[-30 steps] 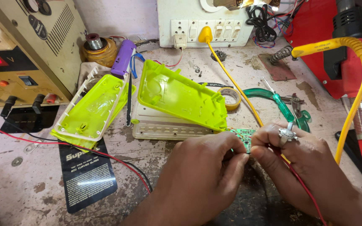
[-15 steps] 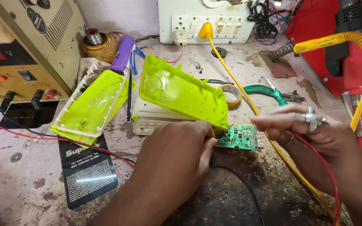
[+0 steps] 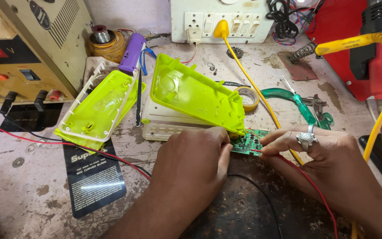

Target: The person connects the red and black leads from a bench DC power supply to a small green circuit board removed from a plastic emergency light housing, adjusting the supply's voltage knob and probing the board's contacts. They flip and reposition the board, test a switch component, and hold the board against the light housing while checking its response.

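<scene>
A small green circuit board [image 3: 249, 141] lies at the lower corner of a lime-green plastic shell [image 3: 195, 95], which leans on a white ribbed casing [image 3: 166, 126]. My left hand [image 3: 191, 166] has its fingers closed at the board's left edge, and a black lead [image 3: 261, 194] runs out from under the palm. My right hand [image 3: 323, 155], with a ring on it, pinches a red lead [image 3: 308, 179] whose tip touches the board's right side.
A second lime shell half [image 3: 100, 106] lies to the left by a beige power supply [image 3: 21, 48] with red and black cables. Behind are a socket strip [image 3: 219, 20], yellow cable [image 3: 253, 84], tape roll [image 3: 248, 97], green pliers [image 3: 288, 95] and a red machine [image 3: 354, 40]. A black card [image 3: 93, 177] lies in front.
My right hand, spread open above the board half a second ago, has closed on the red lead and come down to the board. My left hand has stayed at the board's left edge.
</scene>
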